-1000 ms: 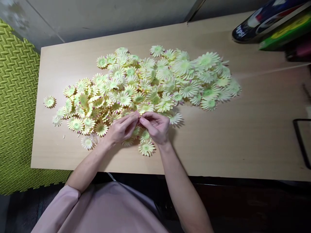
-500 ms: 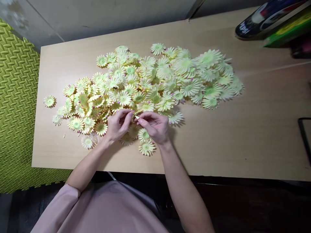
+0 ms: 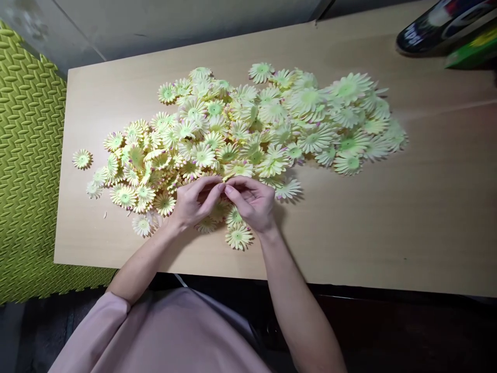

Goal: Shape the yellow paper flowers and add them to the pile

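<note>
My left hand and my right hand meet at the near edge of a wide heap of artificial flowers. Thumb and forefinger are pinched together on each hand, with the tips touching or almost touching. Between them is a small pale yellow artificial flower piece, now mostly hidden by the fingertips. The heap's flowers are flat daisy-like heads, pale yellow with green centres and some purple petal tips. Two loose flower heads lie just below my right hand, and others show under my wrists.
The heap lies on a light wooden table. One single flower lies apart at the left. A Pepsi-labelled item and a green package are at the far right corner. A green textured foam mat borders the left side.
My fingertips have drawn closer together, covering the pale yellow piece that showed between them. The view has shifted slightly, so the table contents appear further right. The heap looks unchanged.
</note>
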A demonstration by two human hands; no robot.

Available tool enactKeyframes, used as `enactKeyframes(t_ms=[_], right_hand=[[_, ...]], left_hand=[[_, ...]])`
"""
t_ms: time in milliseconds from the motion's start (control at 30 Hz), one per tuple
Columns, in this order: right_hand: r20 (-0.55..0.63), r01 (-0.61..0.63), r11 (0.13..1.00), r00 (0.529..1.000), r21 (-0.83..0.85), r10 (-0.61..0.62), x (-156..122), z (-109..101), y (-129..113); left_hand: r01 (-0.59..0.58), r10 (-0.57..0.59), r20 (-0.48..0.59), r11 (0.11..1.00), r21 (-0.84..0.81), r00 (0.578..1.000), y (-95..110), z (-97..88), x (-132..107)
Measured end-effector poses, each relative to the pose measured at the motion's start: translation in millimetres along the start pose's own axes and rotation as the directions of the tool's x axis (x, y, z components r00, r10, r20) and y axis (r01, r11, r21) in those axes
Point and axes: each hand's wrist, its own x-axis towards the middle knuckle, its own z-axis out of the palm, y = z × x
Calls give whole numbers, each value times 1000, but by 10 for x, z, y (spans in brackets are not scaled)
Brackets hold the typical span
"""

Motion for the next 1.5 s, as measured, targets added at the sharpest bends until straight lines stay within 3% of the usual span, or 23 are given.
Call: enactKeyframes(t_ms=[433,1500], right_hand=[[1,1,999,1000,-46,-1,-22,-7,33],[1,2,998,1000,-63,-2,0,-6,0]], left_hand=[[-87,88,-73,996,15,993,-49,-3,23],[-114,115,-55,993,25,992,-56,3,23]])
